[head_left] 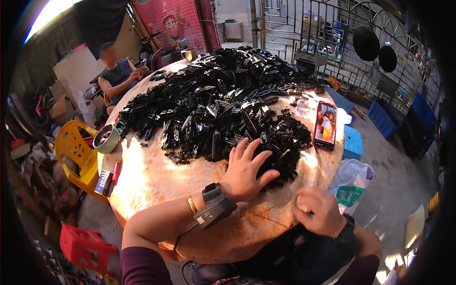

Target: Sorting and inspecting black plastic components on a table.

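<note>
A large heap of glossy black plastic parts covers the far half of the round table. My left hand reaches to the heap's near edge, palm down and fingers spread, with nothing in its grip. Just right of its fingers lies a mound of small black pieces, partly behind the hand. My right hand hovers at the table's near right edge, fingers curled in; whatever they may hold is hidden. A dark device is strapped to my left wrist beside a gold bracelet.
A phone stands at the right, near a blue box and a plastic bag. Left are a bowl, a small box and a red lighter-like stick. Another person sits far left, beyond a yellow chair.
</note>
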Demonstrator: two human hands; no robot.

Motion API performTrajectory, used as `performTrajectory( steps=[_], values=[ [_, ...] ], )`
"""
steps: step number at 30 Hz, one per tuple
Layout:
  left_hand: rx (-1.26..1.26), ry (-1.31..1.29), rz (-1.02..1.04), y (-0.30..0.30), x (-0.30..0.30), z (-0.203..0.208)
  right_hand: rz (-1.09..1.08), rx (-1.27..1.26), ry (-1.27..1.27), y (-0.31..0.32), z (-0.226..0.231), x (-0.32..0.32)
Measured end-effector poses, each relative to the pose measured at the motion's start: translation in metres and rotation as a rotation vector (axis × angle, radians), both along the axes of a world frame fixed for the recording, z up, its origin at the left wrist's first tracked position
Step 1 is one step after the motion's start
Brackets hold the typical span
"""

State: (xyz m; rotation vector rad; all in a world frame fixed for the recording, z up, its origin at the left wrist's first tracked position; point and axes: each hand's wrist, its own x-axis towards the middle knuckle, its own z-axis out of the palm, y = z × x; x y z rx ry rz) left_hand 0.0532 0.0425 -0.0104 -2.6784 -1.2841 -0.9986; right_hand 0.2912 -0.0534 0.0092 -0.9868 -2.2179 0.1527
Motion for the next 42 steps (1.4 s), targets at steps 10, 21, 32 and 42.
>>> performTrajectory(
  steps=[10, 21, 32, 42],
  values=[
    [-0.091, 0.423, -0.152, 0.052, 0.021, 0.037, -0.162, 0.026, -0.345, 0.066, -0.008, -0.038],
    [-0.150, 0.288, -0.182, 0.058, -0.030, 0.029, -0.178, -0.170, -0.395, 0.075, -0.001, -0.030],
    [-0.880, -0.901, -0.206, -0.026, -0.035, 0.040, -0.018, -0.110, -0.155, 0.077, 0.009, -0.015],
    [-0.968, -0.517, -0.217, -0.045, -0.038, 0.001, 0.205, -0.354, -0.005, 0.060, 0.018, -0.044]
  ],
)
